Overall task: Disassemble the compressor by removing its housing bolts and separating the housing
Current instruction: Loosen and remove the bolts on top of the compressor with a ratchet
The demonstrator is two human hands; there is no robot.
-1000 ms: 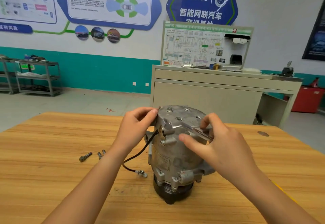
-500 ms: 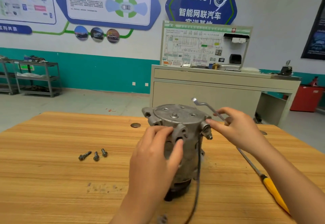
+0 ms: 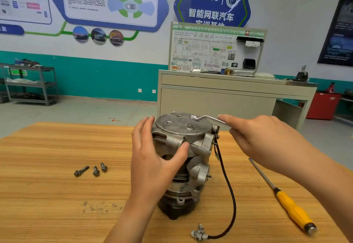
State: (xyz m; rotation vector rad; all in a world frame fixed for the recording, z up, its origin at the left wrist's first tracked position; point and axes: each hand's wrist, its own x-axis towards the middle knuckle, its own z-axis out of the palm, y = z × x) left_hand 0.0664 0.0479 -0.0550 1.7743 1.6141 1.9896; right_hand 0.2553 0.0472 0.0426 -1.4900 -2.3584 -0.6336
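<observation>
**Compressor teardown, view from beside the bench**

The biggest thing in the room is the beige workbench (image 3: 215, 101) at the back, with a wiring-diagram training board (image 3: 210, 52) standing on it, under the blue wall posters. A grey shelf rack (image 3: 30, 84) sits far left against the teal wall stripe, and a red bin (image 3: 322, 107) is tucked in at far right.

Closer in is the wooden table (image 3: 47, 195). The compressor (image 3: 181, 128) stands upright on it, roughly mid-table, black pulley end down and flat housing cover up.

The left hand (image 3: 152, 158) wraps the upper body from the near-left side: fingers curled round the far-left edge, thumb pressed on a front lug. It blocks a good part of the casing's left face. The right hand (image 3: 263, 139) comes in from the right and pinches the shaft of a bent wrench (image 3: 210, 118), index finger stretched along the top. The wrench head reaches over the cover's far-right rim, but glare hides it, so I can't tell if it's seated on anything.

A yellow-handled screwdriver (image 3: 286, 202) lies to the right of the compressor, tip pointing away. A black cable (image 3: 229, 191) droops from the compressor's right side to a small metal connector (image 3: 199, 233) on the table near the front edge.

Three loose bolts (image 3: 96, 171) lie in a row on the left, well apart from the compressor.
</observation>
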